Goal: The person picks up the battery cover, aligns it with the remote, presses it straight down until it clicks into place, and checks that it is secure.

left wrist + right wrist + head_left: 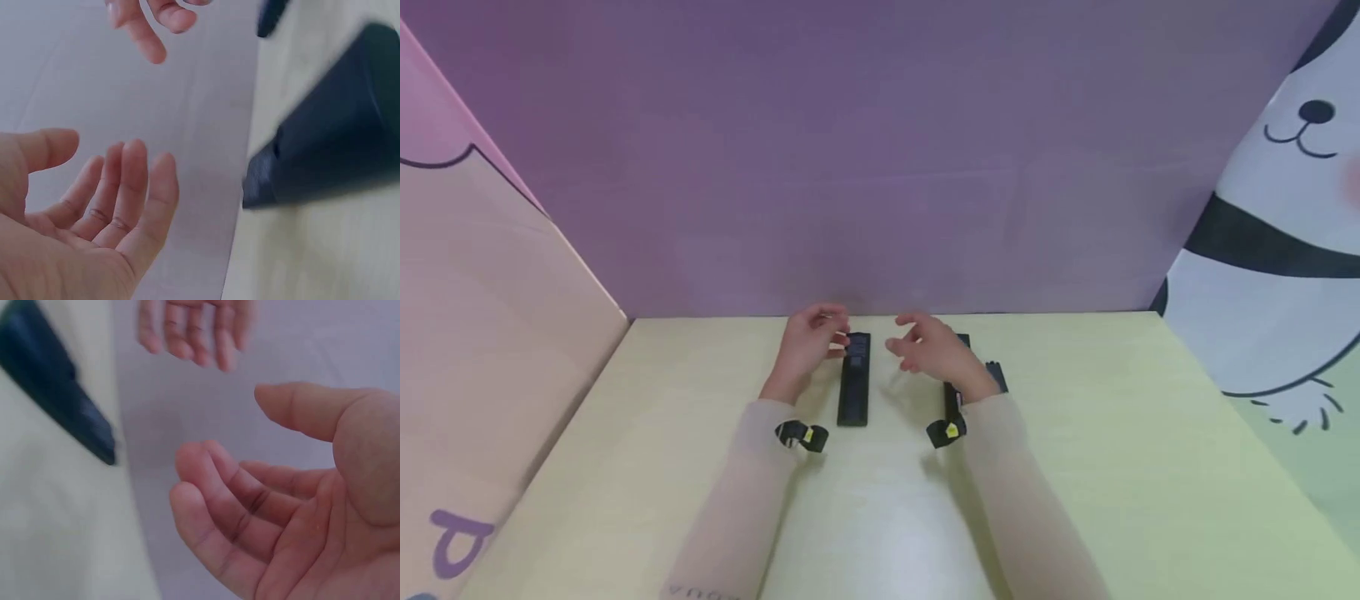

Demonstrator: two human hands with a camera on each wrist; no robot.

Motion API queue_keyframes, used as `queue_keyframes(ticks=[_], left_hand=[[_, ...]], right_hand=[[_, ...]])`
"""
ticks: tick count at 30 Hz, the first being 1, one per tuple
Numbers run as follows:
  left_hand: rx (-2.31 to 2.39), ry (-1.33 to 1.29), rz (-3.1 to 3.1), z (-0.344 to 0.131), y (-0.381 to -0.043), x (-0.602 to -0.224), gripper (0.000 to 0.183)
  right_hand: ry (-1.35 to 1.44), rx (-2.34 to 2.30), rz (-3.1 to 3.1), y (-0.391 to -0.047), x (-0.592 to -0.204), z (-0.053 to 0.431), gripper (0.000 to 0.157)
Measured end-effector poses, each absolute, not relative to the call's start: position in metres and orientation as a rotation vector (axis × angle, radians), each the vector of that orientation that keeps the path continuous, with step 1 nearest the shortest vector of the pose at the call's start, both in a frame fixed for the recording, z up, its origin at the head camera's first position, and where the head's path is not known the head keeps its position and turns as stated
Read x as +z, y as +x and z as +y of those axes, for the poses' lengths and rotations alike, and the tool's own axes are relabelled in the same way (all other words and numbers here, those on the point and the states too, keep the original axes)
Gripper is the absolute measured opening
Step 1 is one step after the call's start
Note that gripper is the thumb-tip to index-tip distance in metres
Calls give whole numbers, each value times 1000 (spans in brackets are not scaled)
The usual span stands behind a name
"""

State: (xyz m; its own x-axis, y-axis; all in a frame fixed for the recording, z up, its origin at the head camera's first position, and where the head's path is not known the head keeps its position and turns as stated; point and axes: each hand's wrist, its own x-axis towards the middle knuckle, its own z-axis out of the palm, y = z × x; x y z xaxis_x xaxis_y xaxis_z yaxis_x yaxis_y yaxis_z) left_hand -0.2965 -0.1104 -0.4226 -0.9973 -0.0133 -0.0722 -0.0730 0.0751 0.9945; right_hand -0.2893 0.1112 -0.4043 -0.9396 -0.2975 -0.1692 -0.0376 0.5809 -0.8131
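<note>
A long, flat black bar (853, 392), perhaps a laptop battery, stands out on the table between the two hands; pale print marks its far end. Just left of that end is my left hand (808, 343), its fingers loosely bent and its palm bare in the left wrist view. My right hand (934, 348) hovers to the right of the bar, thumb apart from the relaxed fingers, holding nothing. Behind the right hand and wrist lies a second black bar (951, 402), partly hidden. The left wrist view shows a black bar (325, 131) close up, beside the left hand.
A smaller black piece (997, 375) with prongs at one end shows past the right wrist, partly covered. The pale table (1120, 450) meets a purple wall (865, 167) behind the hands. Printed panels (1277, 317) stand at both sides.
</note>
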Motion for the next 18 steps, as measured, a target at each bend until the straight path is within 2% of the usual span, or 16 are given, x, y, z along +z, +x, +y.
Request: queue_keyframes(ticks=[7,13,18], left_hand=[[2275,-81,2059,-102,-292,-412,29],[2312,-51,1942,-89,-284,-410,36],[2322,-12,1852,-74,-279,-412,28]], right_hand=[[-273,-1409,2595,-281,-379,162,58],[-258,-1316,2688,-273,-390,203,59],[-188,-1170,2766,-271,-400,226,55]])
